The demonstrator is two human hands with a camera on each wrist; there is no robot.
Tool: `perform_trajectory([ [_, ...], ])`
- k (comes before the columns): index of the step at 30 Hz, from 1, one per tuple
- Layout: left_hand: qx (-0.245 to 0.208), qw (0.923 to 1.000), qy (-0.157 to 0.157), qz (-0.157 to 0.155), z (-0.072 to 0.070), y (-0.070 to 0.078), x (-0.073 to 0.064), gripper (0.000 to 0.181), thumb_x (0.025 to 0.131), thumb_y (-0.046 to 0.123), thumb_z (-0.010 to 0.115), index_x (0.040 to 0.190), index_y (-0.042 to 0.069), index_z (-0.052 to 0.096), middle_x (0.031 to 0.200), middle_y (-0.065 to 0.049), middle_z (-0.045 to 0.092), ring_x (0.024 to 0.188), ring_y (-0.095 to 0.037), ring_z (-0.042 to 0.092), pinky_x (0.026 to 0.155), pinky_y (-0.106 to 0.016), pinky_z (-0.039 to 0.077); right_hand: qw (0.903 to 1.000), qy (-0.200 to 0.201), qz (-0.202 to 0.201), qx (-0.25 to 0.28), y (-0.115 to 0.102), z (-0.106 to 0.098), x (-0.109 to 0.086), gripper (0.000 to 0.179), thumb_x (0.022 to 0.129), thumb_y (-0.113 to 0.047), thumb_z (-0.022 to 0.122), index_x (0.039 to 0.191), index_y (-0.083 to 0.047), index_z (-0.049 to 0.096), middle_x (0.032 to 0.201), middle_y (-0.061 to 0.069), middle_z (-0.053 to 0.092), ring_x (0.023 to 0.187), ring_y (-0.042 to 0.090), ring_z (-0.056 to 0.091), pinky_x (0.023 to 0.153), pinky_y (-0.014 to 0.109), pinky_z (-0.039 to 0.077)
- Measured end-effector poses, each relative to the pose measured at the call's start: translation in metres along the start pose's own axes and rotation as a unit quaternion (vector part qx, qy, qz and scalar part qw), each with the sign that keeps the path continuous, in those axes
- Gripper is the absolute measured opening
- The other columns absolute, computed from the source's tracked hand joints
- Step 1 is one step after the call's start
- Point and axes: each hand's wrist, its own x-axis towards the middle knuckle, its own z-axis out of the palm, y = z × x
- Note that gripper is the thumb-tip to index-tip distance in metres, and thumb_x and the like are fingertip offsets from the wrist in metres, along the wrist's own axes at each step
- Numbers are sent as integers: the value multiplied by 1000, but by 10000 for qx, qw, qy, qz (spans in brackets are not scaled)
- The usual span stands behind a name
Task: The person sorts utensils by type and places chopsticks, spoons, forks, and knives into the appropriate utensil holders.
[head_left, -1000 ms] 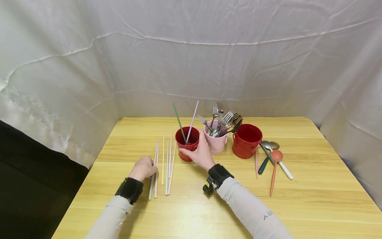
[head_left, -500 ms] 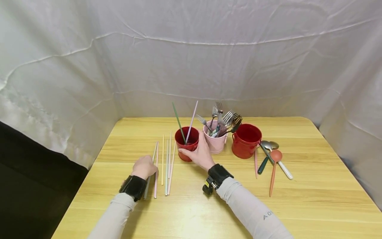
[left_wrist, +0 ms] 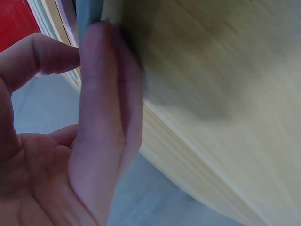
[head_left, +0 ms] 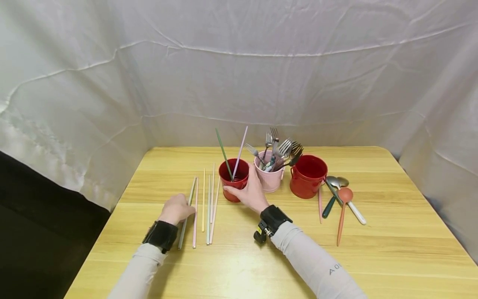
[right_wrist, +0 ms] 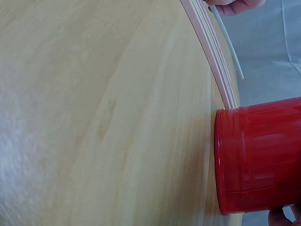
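My left hand [head_left: 175, 209] pinches a grey-green chopstick [head_left: 182, 234] between thumb and fingers, low over the table; the left wrist view shows the chopstick [left_wrist: 90, 12] close up at the fingertips. Right of it lies a pink chopstick [head_left: 195, 232], then a yellow one [head_left: 203, 207] and several pastel ones [head_left: 209, 224]. With thumb and fingers spread round its side, my right hand [head_left: 252, 193] holds a small red bucket [head_left: 228, 182]. A green chopstick [head_left: 223, 149] and a lilac chopstick [head_left: 240, 149] lean inside that bucket. The bucket's wall [right_wrist: 263, 155] fills the right wrist view's lower right.
A pink bucket [head_left: 269, 180] full of forks [head_left: 285, 147] stands just right of the held bucket. Beside it is a second red bucket [head_left: 308, 182]. Several spoons, one of them orange [head_left: 345, 195], lie farther right. Grey cloth [head_left: 261, 91] walls the table's back.
The grey-green chopstick's near end has swung left, away from the pink chopstick. My left hand has shifted slightly with it. The right hand stays on the red bucket.
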Motion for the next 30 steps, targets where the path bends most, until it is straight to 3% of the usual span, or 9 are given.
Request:
perform_trajectory([
  [9, -368, 9992, 109, 146, -8, -3, -1, 35, 89, 19, 66, 60, 13, 49, 52, 4, 45, 49, -11, 43, 46, -21, 34, 10000, 43, -45, -74, 1, -1, -1, 96, 72, -25, 92, 148, -7, 37, 143, 13, 52, 132, 30, 54, 111, 48, 46],
  [15, -665, 9967, 337, 334, -13, 2, -4, 19, 90, 21, 65, 82, 6, 58, 70, -2, 54, 61, -15, 51, 53, -25, 39, 9999, 29, -85, -132, 0, -1, -1, 95, 72, -25, 92, 147, -7, 37, 143, 13, 52, 132, 30, 54, 112, 47, 46],
  [22, -937, 9933, 396, 553, -20, 9, -3, 30, 92, 22, 65, 108, -3, 61, 85, -11, 68, 69, -18, 62, 59, -27, 46, 9999, 10, -67, -130, 0, -1, 0, 95, 72, -23, 92, 147, -7, 37, 143, 13, 52, 132, 30, 53, 113, 47, 45],
  [30, -1226, 9866, 663, 845, -31, 24, 0, 28, 92, 20, 63, 110, -2, 61, 92, -15, 72, 72, -20, 67, 60, -27, 48, 9998, 18, -164, -106, 2, 1, 1, 94, 72, -24, 92, 147, -8, 37, 143, 12, 52, 132, 29, 54, 112, 46, 46],
])
